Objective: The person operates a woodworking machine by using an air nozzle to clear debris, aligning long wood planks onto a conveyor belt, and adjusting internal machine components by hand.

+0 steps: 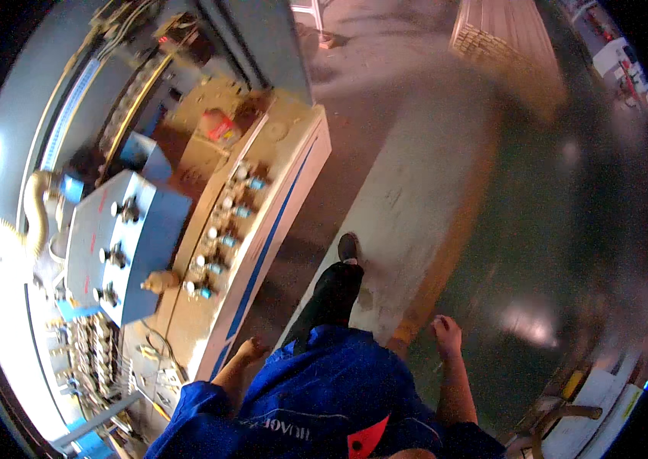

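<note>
My left hand [250, 351] hangs beside my blue jacket, close to the white side of the long machine bench [220, 314]. It is small and blurred, its fingers are not distinct, and I see nothing in it. On the other side my right hand [447, 335] hangs over the floor by the yellow line, fingers loosely bent and a little apart, holding nothing visible. One dark shoe [348, 246] is stretched forward on the pale grey walkway [408, 199]. Neither hand touches the bench as far as I can see.
Along the bench edge run several small clamp knobs [220, 237]; a blue-and-grey machine housing [128, 245] stands behind them. A red-labelled container [219, 126] sits farther up. Stacked boards [504, 46] lie ahead right. A yellow floor line [446, 268] borders the walkway. Hand tools [159, 379] lie lower left.
</note>
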A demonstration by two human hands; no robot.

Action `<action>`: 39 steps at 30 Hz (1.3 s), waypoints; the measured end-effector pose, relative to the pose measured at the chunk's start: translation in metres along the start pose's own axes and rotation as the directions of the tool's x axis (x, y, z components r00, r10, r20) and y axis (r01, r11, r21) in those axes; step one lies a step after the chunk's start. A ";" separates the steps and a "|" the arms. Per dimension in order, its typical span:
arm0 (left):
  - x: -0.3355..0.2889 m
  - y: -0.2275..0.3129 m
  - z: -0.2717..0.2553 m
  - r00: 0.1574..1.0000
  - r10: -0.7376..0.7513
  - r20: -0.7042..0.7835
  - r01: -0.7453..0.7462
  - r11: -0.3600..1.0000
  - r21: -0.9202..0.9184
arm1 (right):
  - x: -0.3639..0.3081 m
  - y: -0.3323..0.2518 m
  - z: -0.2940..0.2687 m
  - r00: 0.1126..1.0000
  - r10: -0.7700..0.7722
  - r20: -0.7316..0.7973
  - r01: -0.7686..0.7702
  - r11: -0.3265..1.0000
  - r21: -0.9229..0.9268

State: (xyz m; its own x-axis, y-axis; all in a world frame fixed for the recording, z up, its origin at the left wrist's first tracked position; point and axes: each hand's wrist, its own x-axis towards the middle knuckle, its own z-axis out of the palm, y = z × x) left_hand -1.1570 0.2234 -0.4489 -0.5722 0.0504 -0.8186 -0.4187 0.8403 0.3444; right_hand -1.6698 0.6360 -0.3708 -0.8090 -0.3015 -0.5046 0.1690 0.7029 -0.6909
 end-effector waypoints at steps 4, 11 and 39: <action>0.099 0.003 -0.204 0.944 -0.314 -0.098 0.270 0.910 -0.316 | 0.041 0.028 -0.036 0.926 0.371 -0.066 -0.377 0.910 -0.172; 0.201 0.085 -0.613 0.783 -0.165 -0.599 -0.287 0.759 -0.584 | 0.099 0.023 -0.044 0.821 0.556 0.128 -0.297 0.607 -0.737; 0.509 -0.123 -1.484 0.353 -0.645 -0.678 -0.034 0.716 -0.698 | 1.140 -0.705 -0.168 0.989 0.143 0.036 -0.148 0.959 0.240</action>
State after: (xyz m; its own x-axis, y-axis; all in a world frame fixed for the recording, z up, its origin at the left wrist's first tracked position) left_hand -2.4434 -0.6549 -0.2257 -0.4103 -0.8899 -0.1992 -0.7723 0.2230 0.5948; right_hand -2.8063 -0.0948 -0.3719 -0.7555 -0.2208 -0.6168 0.4168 0.5645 -0.7125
